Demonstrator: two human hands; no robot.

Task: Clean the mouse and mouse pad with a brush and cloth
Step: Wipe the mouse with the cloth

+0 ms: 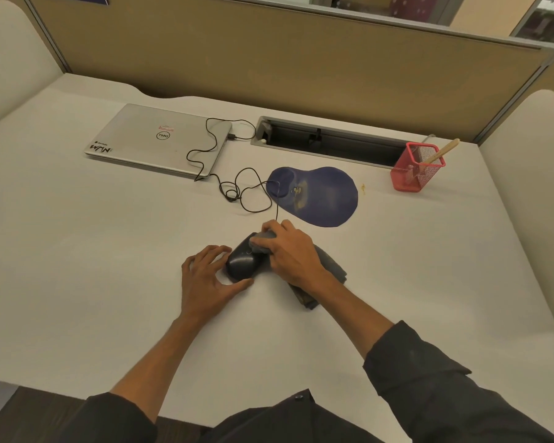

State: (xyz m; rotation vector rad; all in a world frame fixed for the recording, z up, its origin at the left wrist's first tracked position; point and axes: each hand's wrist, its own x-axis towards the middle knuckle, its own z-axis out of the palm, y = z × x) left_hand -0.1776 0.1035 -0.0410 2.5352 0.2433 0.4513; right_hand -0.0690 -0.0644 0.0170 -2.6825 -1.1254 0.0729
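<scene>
At the middle of the white desk (pixel 109 238) a dark wired mouse (pixel 243 263) lies on its side or tilted, its rounded back turned toward the person. The left hand (pixel 208 276) steadies it from nine o'clock: fingers spread and only lightly bent against the mouse's near end, thumb lying along the desk beneath it. The right hand (pixel 290 251) comes in from three o'clock, fingers curled around a bunched part of a grey cloth (pixel 328 262) and pressing it onto the mouse's front end. The rest of the cloth trails out under the right wrist toward five o'clock, lying rumpled on the desk.

The mouse's black cable (pixel 237 190) runs away toward twelve o'clock, loops several times, and reaches a closed silver Dell laptop (pixel 154 139) at eleven o'clock. A blue mouse pad (pixel 327 196) with a raised wrist rest lies just beyond the hands at one o'clock, with yellowish smudges on its surface. Farther off at two o'clock stands a red mesh holder (pixel 414 174) with a wooden-handled brush (pixel 443 151) leaning inside. A recessed cable tray (pixel 333 142) runs along the back edge.
</scene>
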